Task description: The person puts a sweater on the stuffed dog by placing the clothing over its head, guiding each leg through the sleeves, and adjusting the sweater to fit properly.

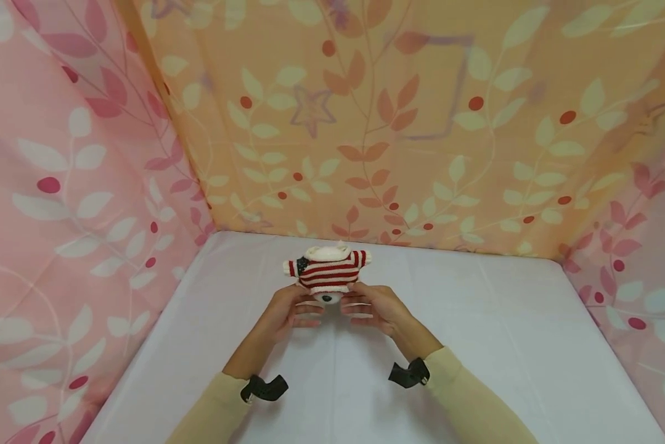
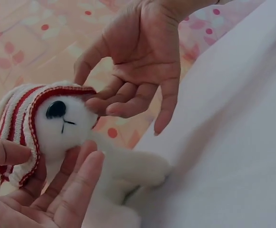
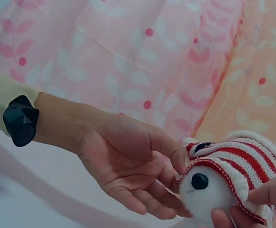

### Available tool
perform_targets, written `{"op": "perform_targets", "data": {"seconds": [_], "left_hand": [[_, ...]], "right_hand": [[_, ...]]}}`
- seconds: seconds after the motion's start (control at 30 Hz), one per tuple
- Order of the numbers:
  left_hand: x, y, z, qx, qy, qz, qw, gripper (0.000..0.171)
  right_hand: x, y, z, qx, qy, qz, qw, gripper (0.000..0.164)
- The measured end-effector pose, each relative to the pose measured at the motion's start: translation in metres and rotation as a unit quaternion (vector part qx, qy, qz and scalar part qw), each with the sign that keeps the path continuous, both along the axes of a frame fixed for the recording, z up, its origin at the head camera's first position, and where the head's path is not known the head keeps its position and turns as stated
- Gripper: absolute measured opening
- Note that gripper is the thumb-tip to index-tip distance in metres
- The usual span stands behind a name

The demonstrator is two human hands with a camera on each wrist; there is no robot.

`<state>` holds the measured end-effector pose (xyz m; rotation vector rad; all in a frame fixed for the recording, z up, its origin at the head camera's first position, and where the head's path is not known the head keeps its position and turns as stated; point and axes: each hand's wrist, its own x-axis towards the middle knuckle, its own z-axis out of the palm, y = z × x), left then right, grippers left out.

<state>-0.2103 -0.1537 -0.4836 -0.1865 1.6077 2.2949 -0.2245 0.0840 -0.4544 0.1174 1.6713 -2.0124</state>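
A white plush toy with a black nose stands on the table. A red-and-white striped knitted sweater is bunched around its head, the hem framing the muzzle and hiding the eyes. At the sweater's left side my left hand pinches the hem between thumb and forefinger. My right hand grips the hem on the opposite side the same way. The other fingers of both hands extend loosely below, near the muzzle. In the head view most of the toy's body is hidden; the left wrist view shows its white limbs.
A white cloth covers the table. Floral curtains enclose it: pink at the left, orange at the back, pink at the right. Dark straps circle both wrists.
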Motion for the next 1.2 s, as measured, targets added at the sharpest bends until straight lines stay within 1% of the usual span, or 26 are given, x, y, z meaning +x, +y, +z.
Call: {"op": "perform_targets", "data": {"seconds": [0.07,0.13,0.23,0.4,0.57,0.67,0.77,0.83,0.9,0.93,1.0,1.07,1.13,1.2], "left_hand": [[-0.001,0.004,-0.001,0.015,0.005,0.003,0.9999,0.031],[-0.001,0.006,-0.003,0.047,0.01,0.002,0.9989,0.032],[0.001,0.007,-0.006,0.101,0.011,-0.004,0.9948,0.036],[0.005,0.009,-0.008,0.179,-0.002,-0.004,0.9839,0.038],[0.009,0.01,-0.012,0.245,-0.013,0.003,0.9695,0.041],[0.011,0.01,-0.015,0.273,-0.012,-0.004,0.9619,0.042],[0.012,0.01,-0.018,0.283,-0.009,-0.011,0.959,0.042],[0.012,0.01,-0.02,0.278,-0.009,-0.012,0.9604,0.041],[0.012,0.01,-0.022,0.254,-0.006,-0.009,0.9673,0.037],[0.011,0.01,-0.022,0.234,-0.003,-0.007,0.9722,0.036],[0.009,0.01,-0.021,0.175,0.009,-0.004,0.9846,0.032],[0.007,0.008,-0.02,0.112,0.024,-0.011,0.9934,0.032],[0.005,0.003,-0.018,0.055,0.029,-0.031,0.9976,0.037],[0.005,-0.005,-0.016,0.008,0.027,-0.066,0.9974,0.044]], "right_hand": [[0.0,0.001,-0.001,-0.004,0.005,-0.006,1.0,0.04],[-0.001,0.003,-0.002,-0.003,0.009,-0.008,1.0,0.038],[-0.001,0.006,-0.005,0.012,0.017,-0.003,1.0,0.033],[-0.002,0.011,-0.012,0.048,0.042,0.025,0.998,0.027],[-0.001,0.014,-0.018,0.077,0.057,0.043,0.994,0.022],[-0.001,0.015,-0.022,0.093,0.059,0.043,0.993,0.02],[-0.002,0.016,-0.026,0.105,0.065,0.044,0.991,0.02],[-0.002,0.016,-0.027,0.111,0.072,0.049,0.99,0.02],[-0.002,0.016,-0.027,0.113,0.077,0.058,0.989,0.02],[-0.003,0.016,-0.027,0.114,0.079,0.065,0.988,0.02],[-0.004,0.017,-0.025,0.112,0.084,0.083,0.987,0.022],[-0.005,0.019,-0.02,0.112,0.089,0.104,0.984,0.025],[-0.008,0.023,-0.015,0.121,0.098,0.126,0.98,0.029],[-0.011,0.029,-0.008,0.146,0.11,0.155,0.971,0.031]]}}
